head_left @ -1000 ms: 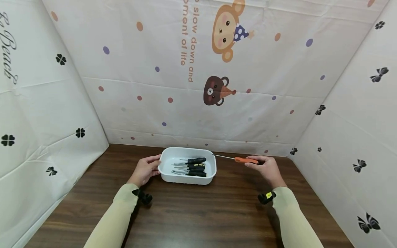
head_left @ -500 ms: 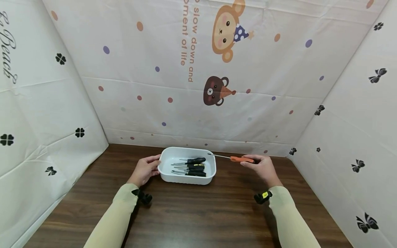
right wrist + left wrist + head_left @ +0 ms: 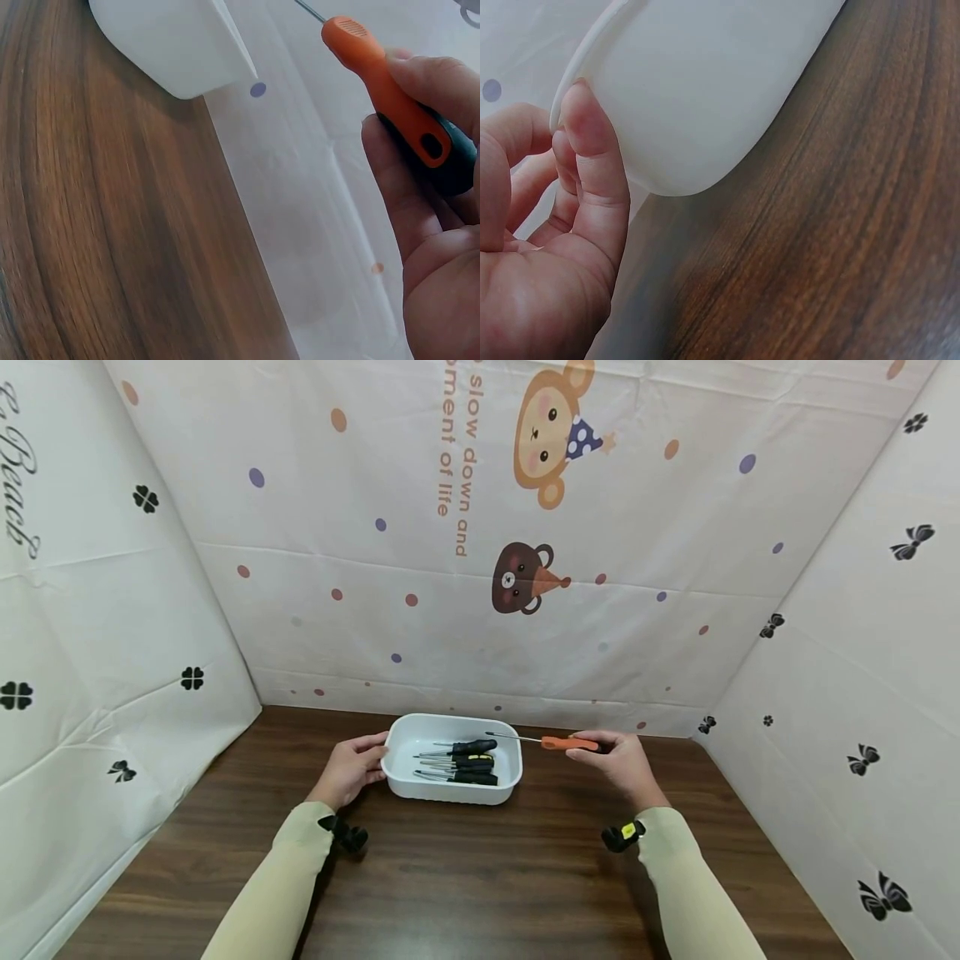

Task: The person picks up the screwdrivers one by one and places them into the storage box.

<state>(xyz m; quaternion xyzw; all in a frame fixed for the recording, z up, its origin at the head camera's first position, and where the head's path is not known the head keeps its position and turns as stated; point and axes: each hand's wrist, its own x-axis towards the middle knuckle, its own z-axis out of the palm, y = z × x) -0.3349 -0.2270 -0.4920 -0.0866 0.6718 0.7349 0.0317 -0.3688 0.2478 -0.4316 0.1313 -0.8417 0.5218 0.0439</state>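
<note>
A white plastic tub [image 3: 450, 793] stands on the table near the back wall, with several black-handled screwdrivers [image 3: 472, 778] lying in it, shafts to the left. My left hand [image 3: 352, 770] pinches the tub's left rim between thumb and fingers; the left wrist view shows the thumb [image 3: 589, 124] against the rim. In my right hand [image 3: 622, 766] is an orange-and-black screwdriver [image 3: 558, 743], pinched by its handle. Its shaft points left, and the tip overlaps the tub's back right part in the head view. The right wrist view shows the orange handle [image 3: 386, 82] between thumb and fingers.
Dark wood-grain tabletop [image 3: 480, 877] extends in front of the tub. A white printed cloth [image 3: 337, 635] hangs along the back, and similar cloth walls [image 3: 810, 693] close off both sides.
My right hand has moved left with the orange screwdriver, bringing its tip from the tub's right rim to over the tub. The left hand and tub have stayed in place.
</note>
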